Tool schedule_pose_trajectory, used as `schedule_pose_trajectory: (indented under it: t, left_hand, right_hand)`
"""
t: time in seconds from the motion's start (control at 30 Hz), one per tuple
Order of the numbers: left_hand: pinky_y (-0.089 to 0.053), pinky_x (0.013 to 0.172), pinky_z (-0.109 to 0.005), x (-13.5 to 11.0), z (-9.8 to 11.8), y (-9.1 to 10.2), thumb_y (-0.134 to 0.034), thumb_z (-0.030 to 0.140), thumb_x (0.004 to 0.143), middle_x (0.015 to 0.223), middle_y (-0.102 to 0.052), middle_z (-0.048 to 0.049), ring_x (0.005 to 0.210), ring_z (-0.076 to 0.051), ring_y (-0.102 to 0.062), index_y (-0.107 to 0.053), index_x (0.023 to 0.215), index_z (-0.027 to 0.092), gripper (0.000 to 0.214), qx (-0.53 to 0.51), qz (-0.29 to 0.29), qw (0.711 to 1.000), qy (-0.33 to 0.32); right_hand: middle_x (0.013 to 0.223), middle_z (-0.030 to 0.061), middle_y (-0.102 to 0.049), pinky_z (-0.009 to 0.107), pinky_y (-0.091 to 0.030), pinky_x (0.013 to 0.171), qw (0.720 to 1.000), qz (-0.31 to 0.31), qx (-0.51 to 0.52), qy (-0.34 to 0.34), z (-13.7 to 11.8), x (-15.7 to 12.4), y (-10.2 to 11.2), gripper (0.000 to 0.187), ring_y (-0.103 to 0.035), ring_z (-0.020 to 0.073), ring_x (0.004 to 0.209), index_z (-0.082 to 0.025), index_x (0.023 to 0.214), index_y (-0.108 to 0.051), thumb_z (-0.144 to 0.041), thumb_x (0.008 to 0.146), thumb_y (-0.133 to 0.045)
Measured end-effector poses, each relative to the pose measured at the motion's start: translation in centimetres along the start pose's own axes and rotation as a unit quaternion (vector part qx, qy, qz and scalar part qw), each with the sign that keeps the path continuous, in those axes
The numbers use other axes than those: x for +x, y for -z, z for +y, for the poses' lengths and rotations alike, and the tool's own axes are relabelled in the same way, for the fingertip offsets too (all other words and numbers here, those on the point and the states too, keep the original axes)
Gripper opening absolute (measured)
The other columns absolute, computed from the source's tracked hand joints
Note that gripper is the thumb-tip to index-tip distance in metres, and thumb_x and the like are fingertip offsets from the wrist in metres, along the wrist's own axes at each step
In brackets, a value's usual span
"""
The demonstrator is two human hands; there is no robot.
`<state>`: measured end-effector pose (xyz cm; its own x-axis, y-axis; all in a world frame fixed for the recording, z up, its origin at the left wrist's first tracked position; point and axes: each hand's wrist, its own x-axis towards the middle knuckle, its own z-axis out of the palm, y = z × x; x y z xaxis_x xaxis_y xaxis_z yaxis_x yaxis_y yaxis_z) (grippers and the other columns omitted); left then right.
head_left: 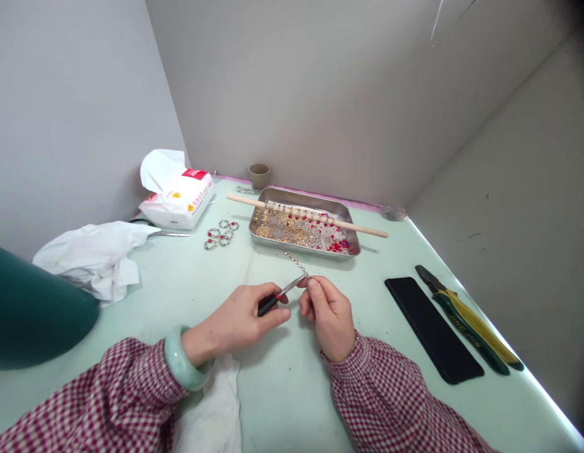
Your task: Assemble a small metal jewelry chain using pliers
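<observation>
Left hand (pixel 240 318) closed around small red-and-black-handled metal pliers (pixel 279 296), tips meeting a thin silver bead chain (pixel 296 263) pinched in the closed right hand (pixel 327 311). Just beyond both hands on the pale green bench (pixel 282 377): shallow steel tray of gold and red beads (pixel 304 231), crossed by a wooden dowel (pixel 362 228).

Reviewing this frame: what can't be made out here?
- Head view: where the small pliers in the left hand meet the chain is too small, and the right hand fingers cover it.
- Beads in the metal tray: too small to tell apart.
- Dark green shape at left: cut off by the edge, unidentifiable.
</observation>
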<state>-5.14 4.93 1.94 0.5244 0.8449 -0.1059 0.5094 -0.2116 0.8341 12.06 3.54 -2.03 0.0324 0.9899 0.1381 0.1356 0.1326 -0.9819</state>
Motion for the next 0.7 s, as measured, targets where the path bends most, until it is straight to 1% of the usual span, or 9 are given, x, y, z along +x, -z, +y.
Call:
schedule_pose_trajectory:
  t: [0.17, 0.4, 0.5, 0.6, 0.7]
  left_hand:
    - [-0.03, 0.056, -0.024, 0.04, -0.07, -0.23, -0.047, 0.036, 0.084, 0.066, -0.049, 0.0029, 0.061, -0.012, -0.041, -0.055, 0.078, 0.016, 0.022, 0.007, 0.009, 1.0, -0.001]
    - [-0.03, 0.056, -0.024, 0.31, -0.32, -0.68, -0.047, 0.034, 0.084, 0.063, -0.049, 0.003, 0.059, -0.011, -0.04, -0.051, 0.07, 0.017, 0.023, 0.006, 0.039, 0.999, 0.011]
    - [-0.03, 0.055, -0.023, 0.23, -0.41, -0.9, -0.046, 0.034, 0.084, 0.061, -0.047, 0.0036, 0.058, -0.011, -0.039, -0.05, 0.069, 0.017, 0.023, 0.017, 0.049, 0.999, 0.013]
    - [-0.03, 0.056, -0.023, 0.13, -0.4, -1.01, -0.045, 0.034, 0.085, 0.061, -0.046, 0.0037, 0.058, -0.011, -0.04, -0.05, 0.07, 0.017, 0.023, 0.026, 0.056, 0.998, 0.008]
    - [-0.031, 0.056, -0.023, 0.04, -0.37, -0.99, -0.045, 0.034, 0.085, 0.061, -0.045, 0.0038, 0.059, -0.011, -0.039, -0.051, 0.071, 0.017, 0.023, 0.022, 0.057, 0.998, 0.009]
  right_hand:
    - [0.053, -0.0052, -0.048, 0.022, -0.037, 0.052, 0.999, -0.014, -0.04, 0.013, 0.08, -0.18, -0.09, 0.026, -0.045, 0.009, 0.049, -0.018, 0.089, -0.057, -0.035, 0.094, -0.038]
    - [0.052, -0.0052, -0.049, 0.022, -0.037, 0.05, 0.997, -0.007, -0.073, 0.035, -0.39, -0.43, -0.24, 0.025, -0.045, 0.0091, 0.047, -0.018, 0.089, -0.058, -0.033, 0.093, -0.039]
    - [0.052, -0.0048, -0.049, 0.022, -0.037, 0.051, 0.997, -0.005, -0.073, 0.033, -0.63, -0.56, -0.27, 0.025, -0.044, 0.0093, 0.047, -0.018, 0.087, -0.058, -0.033, 0.093, -0.04]
    - [0.052, -0.0041, -0.051, 0.022, -0.037, 0.052, 0.999, -0.009, -0.046, 0.014, -0.67, -0.57, -0.23, 0.027, -0.045, 0.0094, 0.048, -0.018, 0.084, -0.059, -0.034, 0.093, -0.039]
    - [0.051, -0.0032, -0.053, 0.021, -0.035, 0.048, 0.998, -0.039, 0.036, -0.037, -0.56, -0.36, -0.13, 0.029, -0.044, 0.009, 0.047, -0.017, 0.079, -0.057, -0.036, 0.092, -0.04]
